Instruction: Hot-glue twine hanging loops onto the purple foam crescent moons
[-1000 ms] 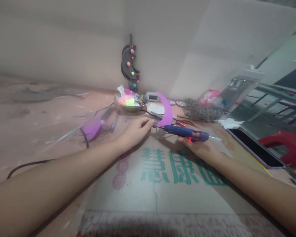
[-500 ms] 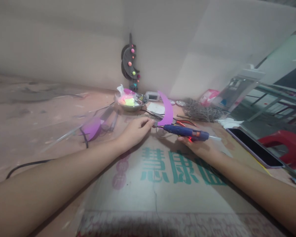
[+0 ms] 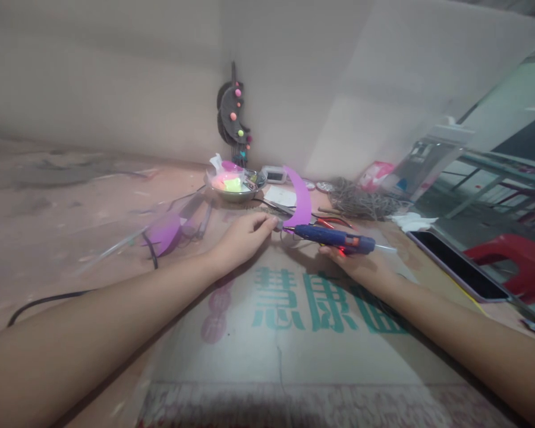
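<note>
My left hand (image 3: 243, 239) rests on the cardboard sheet (image 3: 294, 333), fingers pinched on the lower end of a curved purple foam strip (image 3: 299, 202) that arches upward. My right hand (image 3: 359, 267) grips a blue hot glue gun (image 3: 334, 238) lying level, its nozzle pointing left at the strip's base close to my left fingertips. A red light glows under the gun.
A metal bowl (image 3: 236, 189) of bright pompoms stands behind, with a dark crescent decoration (image 3: 232, 116) against the wall. A purple foam piece (image 3: 167, 230), black cable (image 3: 40, 300), grey twine pile (image 3: 361, 203), red-handled tool (image 3: 334, 222), white tissue (image 3: 411, 221) and phone (image 3: 457, 264) lie around.
Almost nothing has moved; both hands keep their hold, and the view has shifted very slightly.
</note>
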Motion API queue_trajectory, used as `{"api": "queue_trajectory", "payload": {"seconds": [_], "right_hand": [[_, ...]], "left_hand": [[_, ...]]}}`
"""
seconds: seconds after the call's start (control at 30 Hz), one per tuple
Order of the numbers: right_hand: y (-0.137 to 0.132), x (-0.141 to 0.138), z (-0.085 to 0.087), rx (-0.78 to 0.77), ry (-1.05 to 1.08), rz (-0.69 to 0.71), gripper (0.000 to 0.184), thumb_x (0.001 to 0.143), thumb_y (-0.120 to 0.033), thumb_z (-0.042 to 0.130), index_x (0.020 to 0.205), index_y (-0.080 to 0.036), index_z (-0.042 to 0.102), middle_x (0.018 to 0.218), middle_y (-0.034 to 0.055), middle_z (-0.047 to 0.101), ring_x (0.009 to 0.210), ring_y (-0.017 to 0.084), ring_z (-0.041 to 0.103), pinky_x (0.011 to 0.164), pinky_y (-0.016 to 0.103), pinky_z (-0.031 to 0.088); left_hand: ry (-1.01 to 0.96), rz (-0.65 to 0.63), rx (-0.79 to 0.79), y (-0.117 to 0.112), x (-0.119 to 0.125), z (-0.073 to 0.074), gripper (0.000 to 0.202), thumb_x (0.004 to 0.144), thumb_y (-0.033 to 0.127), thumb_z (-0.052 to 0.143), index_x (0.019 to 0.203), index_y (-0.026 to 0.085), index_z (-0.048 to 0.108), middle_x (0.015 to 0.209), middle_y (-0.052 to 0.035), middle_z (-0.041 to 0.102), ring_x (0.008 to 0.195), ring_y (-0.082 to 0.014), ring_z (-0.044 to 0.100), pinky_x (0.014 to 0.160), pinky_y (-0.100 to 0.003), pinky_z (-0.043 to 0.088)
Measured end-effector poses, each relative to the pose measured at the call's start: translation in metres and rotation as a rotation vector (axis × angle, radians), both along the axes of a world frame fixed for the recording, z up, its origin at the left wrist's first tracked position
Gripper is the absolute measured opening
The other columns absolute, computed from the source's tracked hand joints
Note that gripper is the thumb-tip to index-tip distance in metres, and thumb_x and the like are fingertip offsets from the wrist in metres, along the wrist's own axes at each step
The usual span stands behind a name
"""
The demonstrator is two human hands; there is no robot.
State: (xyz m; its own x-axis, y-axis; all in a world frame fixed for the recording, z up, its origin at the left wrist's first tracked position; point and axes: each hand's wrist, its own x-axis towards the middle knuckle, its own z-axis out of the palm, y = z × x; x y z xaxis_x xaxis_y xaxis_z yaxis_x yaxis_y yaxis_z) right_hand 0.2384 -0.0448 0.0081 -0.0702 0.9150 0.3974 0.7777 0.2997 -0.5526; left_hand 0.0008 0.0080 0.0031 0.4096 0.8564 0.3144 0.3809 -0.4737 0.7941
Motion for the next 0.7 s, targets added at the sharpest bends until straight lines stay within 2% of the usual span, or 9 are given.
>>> {"api": "queue_trajectory", "payload": {"seconds": [0.27,0.5,0.7], "right_hand": [[0.0016,0.0004,-0.0029,0.035,0.047,-0.039,0.029,0.072,-0.046,0.067,0.088,-0.022,0.066,0.091,0.0078,0.072,0.089,0.028,0.069,0.084,0.042,0.057],[-0.0019,-0.0037,0.003,0.015,0.05,-0.019,0.018,0.073,-0.04,0.068,0.079,-0.024,0.065,0.086,0.006,0.072,0.085,0.027,0.069,0.079,0.041,0.057],[-0.0013,-0.0007,0.0002,0.013,0.054,-0.056,0.022,0.074,-0.04,0.068,0.088,-0.023,0.066,0.093,0.0077,0.072,0.091,0.029,0.068,0.084,0.044,0.055]], "left_hand": [[0.017,-0.007,0.005,0.0,-0.0009,-0.0013,0.036,0.093,0.04,0.038,0.068,0.017,0.05,0.068,0.0017,0.054,0.066,-0.0136,0.047,0.063,-0.025,0.033],[0.047,-0.008,0.034,-0.0003,-0.0004,-0.0004,0.036,0.093,0.041,0.037,0.067,0.018,0.049,0.067,0.0013,0.053,0.065,-0.0144,0.047,0.062,-0.025,0.033],[0.052,-0.024,0.028,-0.0001,0.0001,-0.0007,0.035,0.093,0.038,0.038,0.068,0.017,0.049,0.069,0.0013,0.053,0.069,-0.0147,0.05,0.063,-0.024,0.034]]}}
